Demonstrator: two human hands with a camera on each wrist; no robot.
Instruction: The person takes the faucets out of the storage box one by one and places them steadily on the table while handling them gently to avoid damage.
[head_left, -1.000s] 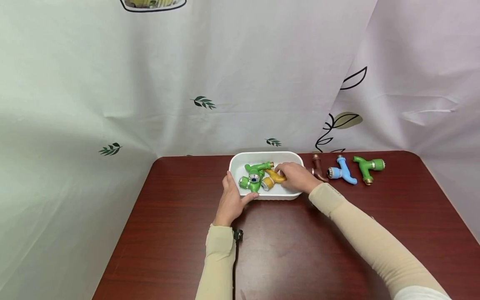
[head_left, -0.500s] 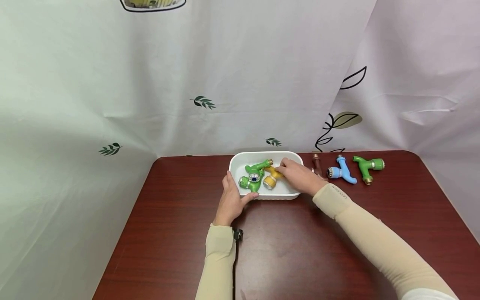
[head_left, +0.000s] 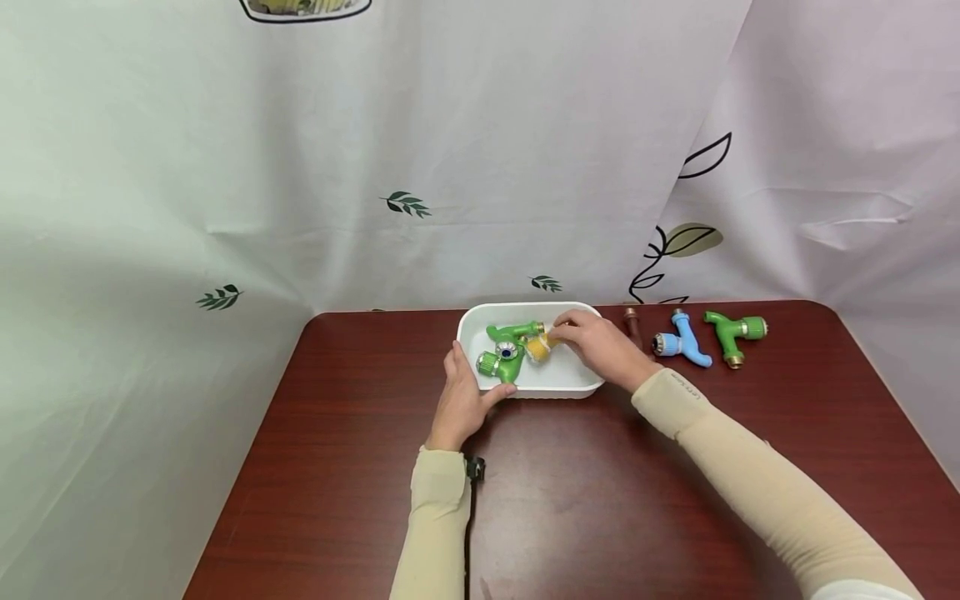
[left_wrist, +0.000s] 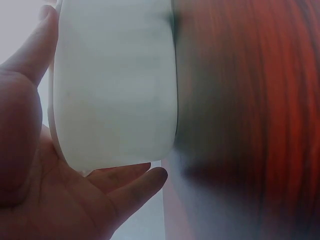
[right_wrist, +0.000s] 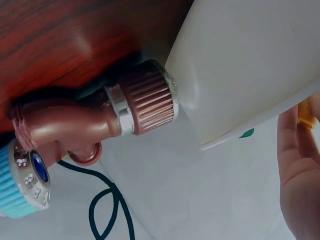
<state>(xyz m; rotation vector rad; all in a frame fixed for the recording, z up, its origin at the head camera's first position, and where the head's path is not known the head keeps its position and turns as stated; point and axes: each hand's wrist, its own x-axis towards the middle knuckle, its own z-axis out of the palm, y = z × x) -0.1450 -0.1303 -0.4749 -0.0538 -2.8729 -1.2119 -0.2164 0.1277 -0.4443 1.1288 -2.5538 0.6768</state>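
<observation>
My left hand [head_left: 459,408] holds the left end of a white plastic tray [head_left: 558,392], its thumb over the near rim and its fingers along the end wall. Inside the tray, my right hand [head_left: 597,346] pinches a yellow tap [head_left: 538,348] at its right end; the knob points left. Beside that tap lie two green taps, the rear one [head_left: 513,332] with a brass end and the front one [head_left: 512,371] with a ribbed knob. In the right wrist view, only a bit of the yellow tap [right_wrist: 306,114] shows by the fingers; the tray wall hides the rest.
Right of the tray, a brown tap [head_left: 632,325], a blue tap [head_left: 684,342] and another green tap [head_left: 729,333] lie in a row on the dark red table [head_left: 570,483]. The brown knob is right at the tray's end. A white curtain [head_left: 465,167] hangs behind.
The yellow tap has turned and moved toward the back of the tray with my right hand, its knob now close to the green taps. My left hand has stayed on the tray.
</observation>
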